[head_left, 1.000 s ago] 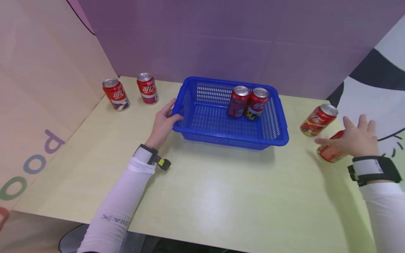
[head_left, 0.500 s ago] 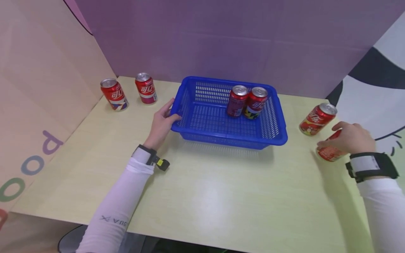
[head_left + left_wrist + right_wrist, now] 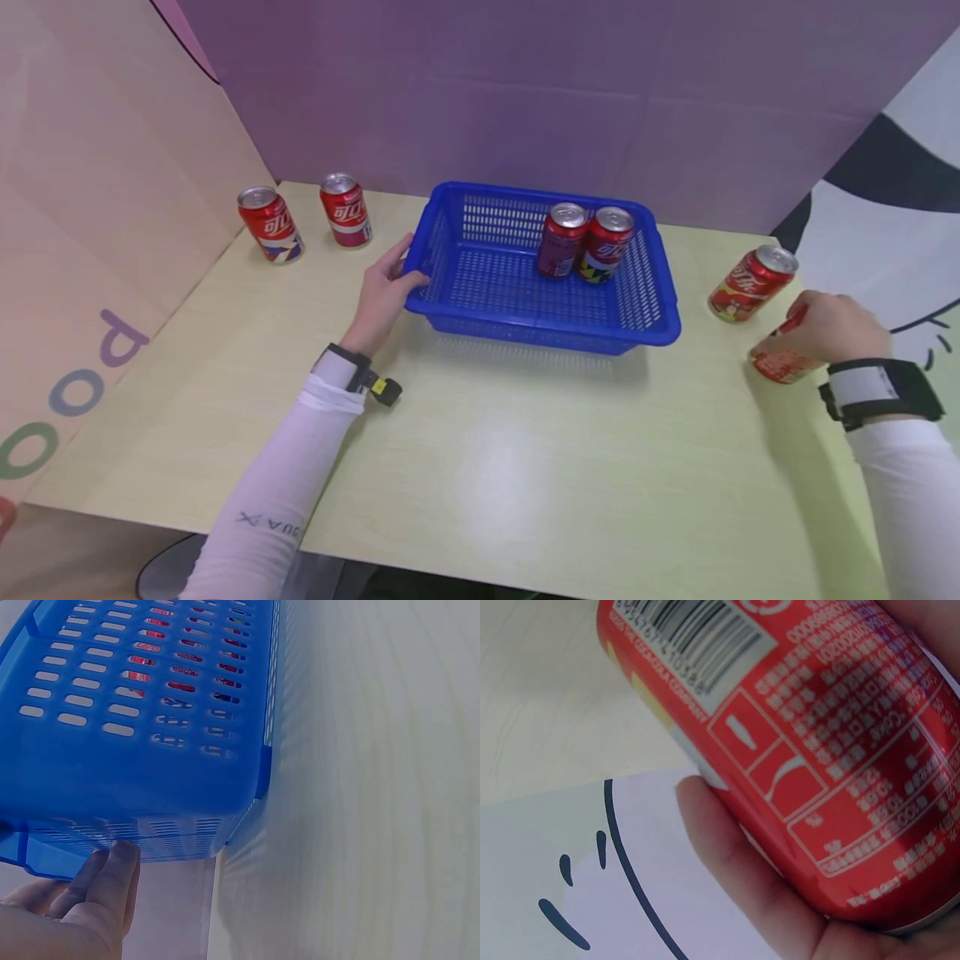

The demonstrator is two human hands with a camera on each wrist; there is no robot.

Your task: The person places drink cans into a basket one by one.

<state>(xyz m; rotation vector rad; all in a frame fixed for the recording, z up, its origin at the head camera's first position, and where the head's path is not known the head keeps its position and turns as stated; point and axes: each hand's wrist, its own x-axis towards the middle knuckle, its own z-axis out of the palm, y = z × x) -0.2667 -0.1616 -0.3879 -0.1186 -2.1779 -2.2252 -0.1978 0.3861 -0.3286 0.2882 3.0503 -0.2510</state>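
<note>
My left hand (image 3: 382, 302) grips the left rim of a blue plastic basket (image 3: 525, 327), thumb over the edge; in the left wrist view the fingers (image 3: 112, 881) lie against its outer wall. Inside the basket's right half, two red soda cans stand side by side, one with a purple side (image 3: 561, 246) and one with a yellow and black band (image 3: 604, 250). At the table's right, my right hand (image 3: 838, 329) holds another red soda can (image 3: 782, 360) from above; its back label and barcode (image 3: 694, 649) fill the right wrist view. The can's top is hidden by the hand.
One more red can (image 3: 750, 285) stands just behind the held one, near the right edge. Two red cans, (image 3: 273, 227) and its neighbour can (image 3: 347, 212), stand at the back left. A purple panel (image 3: 525, 92) rises behind the table (image 3: 487, 467).
My right hand came down with fingers spread and has closed around the front right can. The left hand stays on the basket rim, and the basket has not moved.
</note>
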